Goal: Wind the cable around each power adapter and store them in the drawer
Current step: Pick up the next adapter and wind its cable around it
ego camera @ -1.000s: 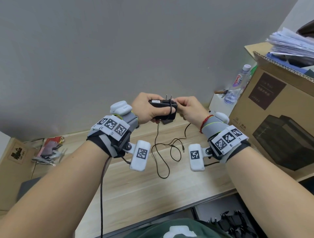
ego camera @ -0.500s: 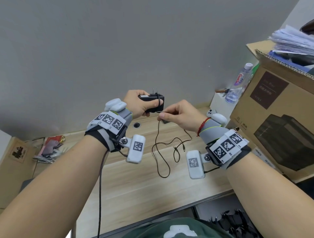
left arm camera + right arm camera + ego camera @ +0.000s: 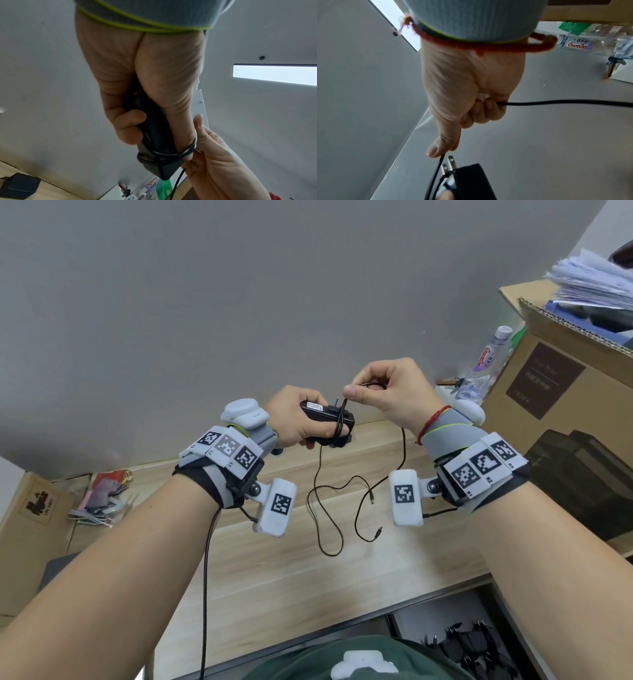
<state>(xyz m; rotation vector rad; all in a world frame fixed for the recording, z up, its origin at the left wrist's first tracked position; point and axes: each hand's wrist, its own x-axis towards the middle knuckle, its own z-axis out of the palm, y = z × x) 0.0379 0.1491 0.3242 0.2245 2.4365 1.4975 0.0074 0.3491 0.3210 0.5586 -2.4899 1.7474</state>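
Note:
A black power adapter (image 3: 325, 419) with two metal prongs is held up over the desk in my left hand (image 3: 294, 419), fingers curled round its body (image 3: 154, 135). A few turns of its thin black cable (image 3: 339, 422) lie around its prong end. My right hand (image 3: 383, 392) pinches the cable just above the prongs (image 3: 450, 163), thumb and curled fingers closed on it (image 3: 500, 104). The rest of the cable hangs down in loops (image 3: 329, 508) onto the wooden desk (image 3: 274, 570). A second black adapter (image 3: 18, 186) lies on the desk, seen only in the left wrist view.
A large cardboard box (image 3: 561, 419) with papers on top stands at the right, with a water bottle (image 3: 486, 361) and keys beside it. Papers and packets (image 3: 99, 498) lie at the left. An open drawer (image 3: 469, 642) with several black adapters sits below the desk edge.
Both hands have risen. My right hand has come up from below the adapter to above its prongs, carrying the cable over it. The loose cable on the desk has shifted.

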